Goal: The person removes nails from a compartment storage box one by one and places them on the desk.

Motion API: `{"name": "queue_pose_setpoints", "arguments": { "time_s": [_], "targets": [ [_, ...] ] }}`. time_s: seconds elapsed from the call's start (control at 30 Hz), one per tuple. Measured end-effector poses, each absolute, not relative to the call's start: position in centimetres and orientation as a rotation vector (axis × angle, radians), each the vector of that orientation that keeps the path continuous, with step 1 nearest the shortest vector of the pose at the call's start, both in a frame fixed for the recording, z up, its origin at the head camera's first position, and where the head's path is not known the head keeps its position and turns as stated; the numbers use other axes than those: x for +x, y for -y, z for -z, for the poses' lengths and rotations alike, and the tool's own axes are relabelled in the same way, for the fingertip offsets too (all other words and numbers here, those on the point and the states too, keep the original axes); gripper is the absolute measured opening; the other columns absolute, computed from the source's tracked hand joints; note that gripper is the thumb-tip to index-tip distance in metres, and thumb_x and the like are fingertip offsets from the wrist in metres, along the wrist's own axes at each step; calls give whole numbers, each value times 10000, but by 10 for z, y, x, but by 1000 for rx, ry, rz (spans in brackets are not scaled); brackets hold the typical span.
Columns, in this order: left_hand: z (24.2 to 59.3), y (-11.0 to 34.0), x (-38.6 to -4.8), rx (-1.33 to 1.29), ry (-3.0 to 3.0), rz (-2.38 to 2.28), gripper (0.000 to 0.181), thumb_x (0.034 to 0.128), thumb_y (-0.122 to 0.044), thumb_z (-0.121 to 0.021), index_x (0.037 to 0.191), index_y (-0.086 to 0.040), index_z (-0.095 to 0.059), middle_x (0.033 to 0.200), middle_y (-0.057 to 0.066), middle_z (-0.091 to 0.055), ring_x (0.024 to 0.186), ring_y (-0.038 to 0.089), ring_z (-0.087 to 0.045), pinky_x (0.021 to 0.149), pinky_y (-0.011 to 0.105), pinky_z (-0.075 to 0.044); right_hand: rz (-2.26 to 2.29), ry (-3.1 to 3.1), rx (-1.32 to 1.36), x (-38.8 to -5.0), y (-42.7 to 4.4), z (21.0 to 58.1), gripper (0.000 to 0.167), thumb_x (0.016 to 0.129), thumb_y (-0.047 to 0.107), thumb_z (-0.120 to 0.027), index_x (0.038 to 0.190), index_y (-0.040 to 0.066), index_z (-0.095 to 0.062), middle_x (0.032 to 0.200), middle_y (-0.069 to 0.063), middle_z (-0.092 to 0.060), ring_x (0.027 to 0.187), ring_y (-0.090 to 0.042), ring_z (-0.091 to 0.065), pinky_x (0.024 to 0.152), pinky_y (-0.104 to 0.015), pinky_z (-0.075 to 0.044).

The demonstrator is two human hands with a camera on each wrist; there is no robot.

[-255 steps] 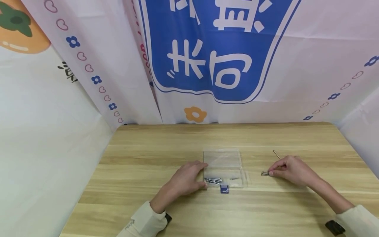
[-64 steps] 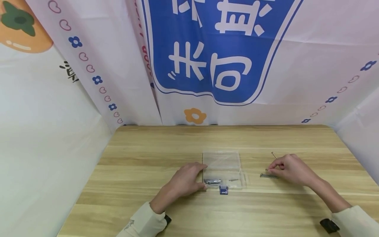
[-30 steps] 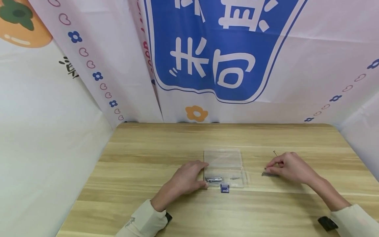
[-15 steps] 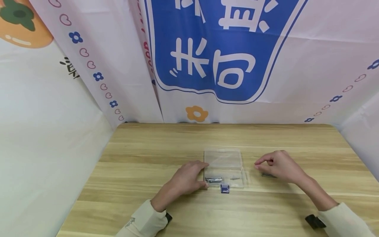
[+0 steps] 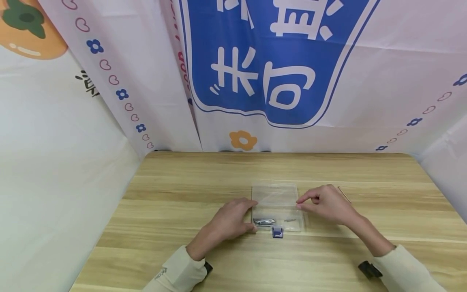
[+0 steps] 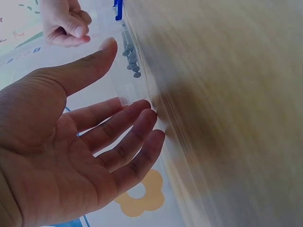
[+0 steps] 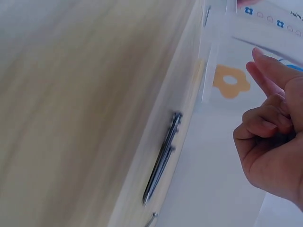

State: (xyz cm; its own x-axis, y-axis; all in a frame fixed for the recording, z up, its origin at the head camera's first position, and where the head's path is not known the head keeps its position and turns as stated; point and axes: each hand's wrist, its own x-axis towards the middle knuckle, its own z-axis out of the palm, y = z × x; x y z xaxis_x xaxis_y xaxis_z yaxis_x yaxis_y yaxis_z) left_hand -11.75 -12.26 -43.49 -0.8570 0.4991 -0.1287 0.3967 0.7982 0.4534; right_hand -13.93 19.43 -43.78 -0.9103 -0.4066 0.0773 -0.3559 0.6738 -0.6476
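Note:
A clear plastic case (image 5: 275,194) lies with its lid folded back on the table, a blue tab (image 5: 277,232) at its front. Nails with flat round heads (image 6: 132,59) fill its left compartment; a small pointed piece (image 5: 290,220) is in the right one. My left hand (image 5: 231,219) rests against the case's left side, thumb at the near corner, fingers loosely bent. My right hand (image 5: 330,205) is at the case's right edge, thumb and forefinger pinching a nail that they mostly hide. Several loose nails (image 7: 161,161) lie beneath this hand in the right wrist view.
One longer brownish nail (image 5: 344,194) lies apart, beyond my right hand. The wooden table (image 5: 182,174) reaches to a printed cloth (image 5: 346,89) hung at the back and sides.
My right hand has picked up a nail from the loose ones and moved left to the case's right edge. My left hand has stayed in place. The longer nail shows fully again.

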Motion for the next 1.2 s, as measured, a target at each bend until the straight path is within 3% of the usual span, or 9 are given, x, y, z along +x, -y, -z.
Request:
{"name": "queue_pose_setpoints", "arguments": {
  "time_s": [0.17,0.27,0.43,0.67,1.2],
  "targets": [
    [434,123,-118,698,-2746,-611,703,900,-310,-893,1502,-74,-614,1515,117,-644,1409,327,-606,1166,491,-514,1110,-2751,-663,-140,-176,439,52,917,194,-861,960,166,-867,630,120,-496,518,2,-228,509,-183,-263],
    [435,123,-119,696,-2748,-609,702,898,-310,-894,1500,-77,-617,1513,114,-646,1404,323,-611,1162,490,-518,1139,-2722,-709,-140,-165,441,45,920,193,-860,953,163,-868,731,117,-662,511,13,-245,502,-173,-265],
    [434,123,-120,689,-2747,-609,697,898,-314,-894,1494,-77,-621,1512,111,-647,1398,312,-616,1158,490,-520,1144,-2687,-806,-139,-151,444,39,925,196,-855,948,167,-869,887,65,-806,516,37,-235,493,-166,-263],
    [434,122,-120,702,-2750,-619,688,880,-296,-911,1469,-64,-641,1480,120,-670,1367,315,-637,1139,486,-534,1112,-2640,-892,-137,-136,446,59,928,166,-844,964,123,-864,959,-4,-835,479,58,-244,467,-150,-277],
    [434,123,-120,708,-2749,-620,691,879,-299,-913,1468,-62,-641,1490,124,-663,1387,322,-626,1157,483,-523,1012,-2587,-1001,-140,-117,451,46,909,217,-872,940,184,-875,755,175,-733,518,53,-324,505,-136,-283]
  ]
}}
